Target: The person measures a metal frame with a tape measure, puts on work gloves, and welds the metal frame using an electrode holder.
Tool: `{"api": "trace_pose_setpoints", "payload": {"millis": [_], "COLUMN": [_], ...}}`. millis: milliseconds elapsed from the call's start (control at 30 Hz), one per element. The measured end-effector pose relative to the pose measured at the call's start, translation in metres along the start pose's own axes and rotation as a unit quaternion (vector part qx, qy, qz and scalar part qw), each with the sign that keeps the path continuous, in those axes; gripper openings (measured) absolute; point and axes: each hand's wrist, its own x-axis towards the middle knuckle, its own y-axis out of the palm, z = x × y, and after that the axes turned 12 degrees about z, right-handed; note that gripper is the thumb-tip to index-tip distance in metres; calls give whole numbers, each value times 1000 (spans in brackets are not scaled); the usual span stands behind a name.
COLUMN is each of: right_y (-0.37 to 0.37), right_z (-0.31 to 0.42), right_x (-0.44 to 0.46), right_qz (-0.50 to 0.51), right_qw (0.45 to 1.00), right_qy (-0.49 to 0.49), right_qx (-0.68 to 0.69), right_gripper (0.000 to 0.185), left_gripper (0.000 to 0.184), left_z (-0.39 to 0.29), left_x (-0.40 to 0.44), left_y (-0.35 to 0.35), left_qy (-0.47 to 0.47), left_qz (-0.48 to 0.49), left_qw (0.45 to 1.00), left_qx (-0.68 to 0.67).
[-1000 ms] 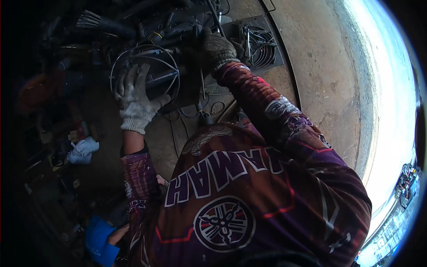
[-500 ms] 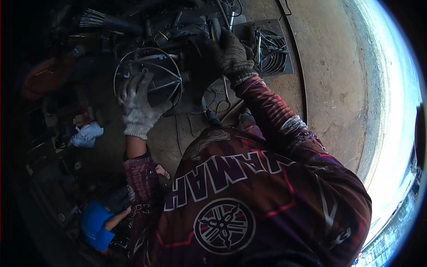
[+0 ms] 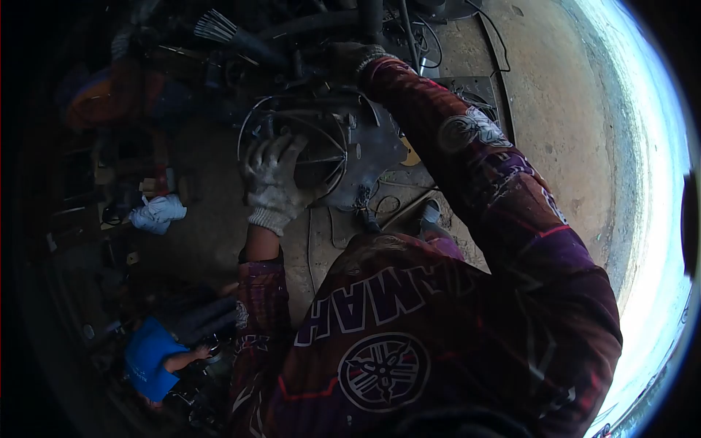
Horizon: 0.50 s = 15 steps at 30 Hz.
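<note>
My left hand, in a pale knit glove, lies over the near left side of a round metal frame. Its fingers curl across the rim and the thumb points right along the near edge. Thin bars run inside the ring and meet at its right side. Under and beside the frame is a dark metal plate. My right hand, also gloved, reaches to the far side of the work surface among dark metal pieces. Shadow hides its fingers and whatever they touch.
A tube with a bundle of thin rods lies at the far left. Cables cross the floor near my feet. A white cloth bundle lies left. A person in a blue shirt works low at the near left.
My right hand has moved farther away, leaving the dark handle-like piece it was beside. My view has shifted, so the round frame and left hand appear farther right; the hand stays on the frame.
</note>
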Motion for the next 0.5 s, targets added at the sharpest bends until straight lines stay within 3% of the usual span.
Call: {"api": "trace_pose_setpoints", "payload": {"millis": [133,233,300,333,400,433,500], "right_y": [-11,-20,-29,-29,-28,-36,-73], "right_z": [10,15,24,23,17,12,-4], "right_x": [33,36,22,8,-22,-34,-41], "right_qz": [104,70,-51,-159,-382,-493,-506], "right_qw": [994,995,996,987,924,869,862], "right_qy": [14,-7,-7,5,18,6,18], "right_qx": [10,67,75,31,13,38,26], "right_gripper": [57,57,57,58,59,59,58], "left_gripper": [84,90,94,94,100,100,106], "left_z": [-2,-1,2,3,3,3,0], "left_x": [0,-5,-4,-2,-1,-1,-3], "left_y": [-3,-1,-3,-5,-12,-15,-19], "left_qy": [-10,-15,22,24,12,17,-7], "left_qz": [-12,-9,-31,-45,38,22,61], "left_qw": [1000,1000,999,998,998,998,998], "left_qx": [-2,-25,-34,-40,-51,-53,-25]}}
